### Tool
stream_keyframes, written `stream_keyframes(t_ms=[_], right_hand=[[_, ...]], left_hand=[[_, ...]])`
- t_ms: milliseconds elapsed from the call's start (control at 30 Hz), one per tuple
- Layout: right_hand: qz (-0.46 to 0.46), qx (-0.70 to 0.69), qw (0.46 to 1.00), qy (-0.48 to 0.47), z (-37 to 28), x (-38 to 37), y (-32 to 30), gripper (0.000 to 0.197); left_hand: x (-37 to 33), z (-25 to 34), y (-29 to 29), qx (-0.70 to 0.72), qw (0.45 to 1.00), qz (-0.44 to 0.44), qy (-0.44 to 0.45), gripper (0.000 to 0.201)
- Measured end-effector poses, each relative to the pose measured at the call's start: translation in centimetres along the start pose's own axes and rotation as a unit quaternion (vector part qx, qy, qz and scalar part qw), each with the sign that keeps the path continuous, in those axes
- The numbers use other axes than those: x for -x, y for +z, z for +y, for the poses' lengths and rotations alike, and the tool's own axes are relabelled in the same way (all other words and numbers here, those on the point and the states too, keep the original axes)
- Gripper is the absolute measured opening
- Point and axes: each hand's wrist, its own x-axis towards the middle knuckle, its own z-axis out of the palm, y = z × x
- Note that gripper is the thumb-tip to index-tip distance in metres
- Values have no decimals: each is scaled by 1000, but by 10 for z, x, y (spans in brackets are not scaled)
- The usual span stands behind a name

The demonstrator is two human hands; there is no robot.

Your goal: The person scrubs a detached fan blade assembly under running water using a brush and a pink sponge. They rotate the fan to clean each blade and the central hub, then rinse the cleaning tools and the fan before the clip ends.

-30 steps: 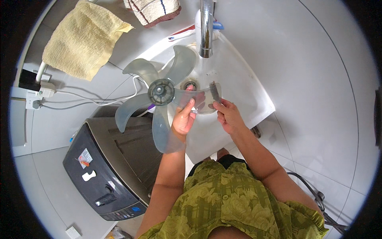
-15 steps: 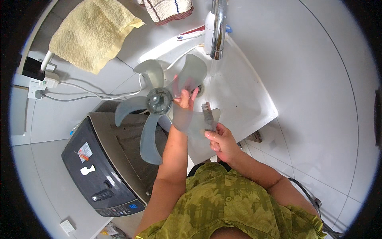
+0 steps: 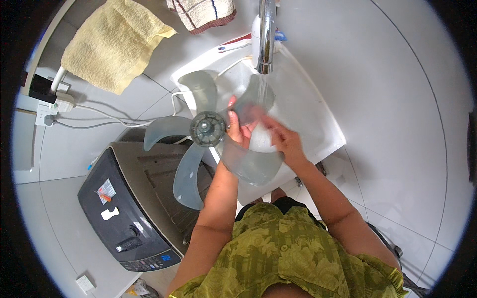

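1. Fan blade [image 3: 207, 128], translucent grey with five vanes, held over a white sink [image 3: 318, 124]; one vane up under the tap [image 3: 266, 35], others hanging out past the sink's left edge above a washer [image 3: 129, 218].
2. Left hand [image 3: 237, 128] clamped on the blade just beside the round hub, thumb on the near face, fingers curled behind.
3. Right hand [image 3: 283, 141] laid flat against a vane near the water [image 3: 262, 87], seen partly through the plastic and blurred; cannot tell whether anything is pinched in it.
4. Step in hand, as a judgement: rinsing and rubbing one vane under the running stream, with most vanes apparently not yet wetted.
5. Next move, also as a judgement: calls for a steady hold at the hub while turning the blade to bring a fresh vane under the stream, and for keeping the overhanging vanes clear of the tap and the sink rim.
6. Against half a second ago: right hand now higher, up on the vane, rather than lower and nearer the body with a slim dark thing standing upright in it; that thing no longer made out.
7. Also changed: one vane now directly beneath the spout; left hand's hold beside the hub unchanged.
8. Yellow towel [image 3: 114, 44] hanging on the wall at upper left, well apart from both hands.
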Motion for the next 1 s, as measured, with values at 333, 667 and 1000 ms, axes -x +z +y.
stream_keyframes(t_ms=[333,667,1000], right_hand=[[44,252,967,14,7,-38,-13,37],[57,197,978,21,11,-45,-20,34],[22,198,978,67,6,-45,-26,36]], left_hand=[[17,-4,-8,15,999,-16,-39,57],[23,-2,-10,7,994,-59,-97,57],[29,2,-10,-50,989,-74,-118,58]])
